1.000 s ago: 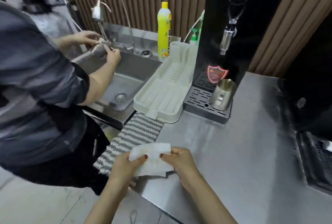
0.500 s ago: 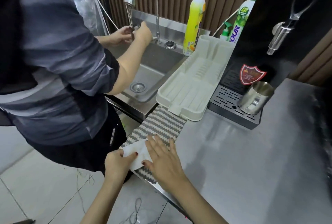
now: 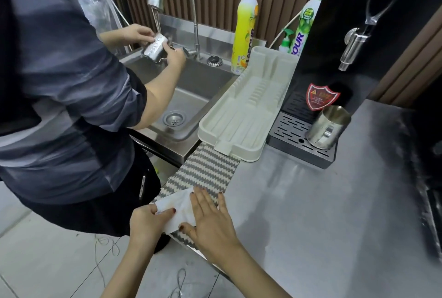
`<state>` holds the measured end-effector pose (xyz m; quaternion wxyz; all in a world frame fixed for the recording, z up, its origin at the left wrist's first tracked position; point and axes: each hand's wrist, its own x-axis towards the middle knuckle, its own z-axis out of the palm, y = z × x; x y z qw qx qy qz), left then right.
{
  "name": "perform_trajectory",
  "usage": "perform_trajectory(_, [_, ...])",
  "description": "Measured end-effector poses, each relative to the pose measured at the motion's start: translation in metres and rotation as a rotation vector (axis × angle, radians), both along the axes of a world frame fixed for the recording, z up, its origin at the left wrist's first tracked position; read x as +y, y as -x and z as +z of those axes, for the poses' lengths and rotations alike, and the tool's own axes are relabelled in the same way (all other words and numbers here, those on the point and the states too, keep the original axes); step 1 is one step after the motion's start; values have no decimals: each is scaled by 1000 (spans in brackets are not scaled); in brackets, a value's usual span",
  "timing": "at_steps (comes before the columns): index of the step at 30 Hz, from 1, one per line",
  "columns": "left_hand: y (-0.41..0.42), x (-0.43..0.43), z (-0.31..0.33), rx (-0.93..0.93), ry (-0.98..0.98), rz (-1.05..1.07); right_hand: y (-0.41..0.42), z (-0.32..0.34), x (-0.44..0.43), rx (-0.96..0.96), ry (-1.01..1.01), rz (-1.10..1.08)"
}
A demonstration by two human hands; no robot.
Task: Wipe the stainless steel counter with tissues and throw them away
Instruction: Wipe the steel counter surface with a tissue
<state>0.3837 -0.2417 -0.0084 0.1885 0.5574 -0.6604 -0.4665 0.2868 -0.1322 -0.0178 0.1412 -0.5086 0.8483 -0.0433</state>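
The right hand (image 3: pixel 211 222) lies flat with straight, spread fingers, palm down, pressing the white paper tissue (image 3: pixel 178 206). The left hand (image 3: pixel 148 223) is curled, its thumb pinching the tissue's near left edge, with its forearm reaching up from below beside the right forearm.

The tissue sits between the two hands, partly under the right fingers, on top of a grey-and-white striped cloth (image 3: pixel 205 173). The cloth hangs over the front edge of the stainless steel counter (image 3: pixel 311 214), which spreads out to the right of the right hand.

Beyond the fingertips, a cream plastic dish rack (image 3: pixel 241 118) rests on the cloth's far end. To the right of it, a steel jug (image 3: pixel 327 127) stands on a black slotted drip tray (image 3: pixel 293 130). Left of the rack is a steel sink (image 3: pixel 191 96), where a second person holds a small metal cup (image 3: pixel 155 46) under running water. A yellow bottle (image 3: pixel 245 32) and a green-capped bottle (image 3: pixel 306 25) stand behind the rack.
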Motion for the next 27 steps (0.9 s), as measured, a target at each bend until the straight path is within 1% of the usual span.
perform_trajectory(1, [1,1,3,-7,11,-1,-1,-2,0,22,29,0])
perform_trajectory(4, [3,2,3,-12,29,-4,-4,-2,3,-12,49,85])
perform_trajectory(6, [3,0,2,3,6,-17,-4,-1,7,26,116,115])
perform_trajectory(9, [0,-5,-5,53,-54,-20,-5,10,14,-50,58,165])
perform_trajectory(12, [1,-5,-4,63,-101,-18,-4,13,18,-60,36,184])
perform_trajectory(14, [4,-3,0,73,-91,-29,-1,14,23,-40,42,133])
perform_trajectory(16, [9,3,10,112,-99,-50,2,21,33,3,84,3])
perform_trajectory(17, [12,5,15,117,-96,-84,3,25,37,-38,111,-50])
perform_trajectory(18, [16,8,18,108,-123,-134,6,25,45,-30,156,-101])
perform_trajectory(19, [19,11,24,117,-142,-202,8,27,56,-68,163,-131])
perform_trajectory(21, [31,25,41,160,-192,-318,16,31,81,-185,322,-245])
perform_trajectory(22, [37,33,50,196,-233,-366,22,31,94,-273,395,-352])
perform_trajectory(23, [45,45,63,249,-285,-428,28,35,107,-406,461,-476])
perform_trajectory(25, [63,68,83,342,-419,-518,43,43,136,-711,657,-745])
perform_trajectory(26, [73,78,86,389,-513,-560,49,46,151,-859,773,-860])
perform_trajectory(27, [83,88,91,436,-601,-599,55,48,163,-998,847,-930])
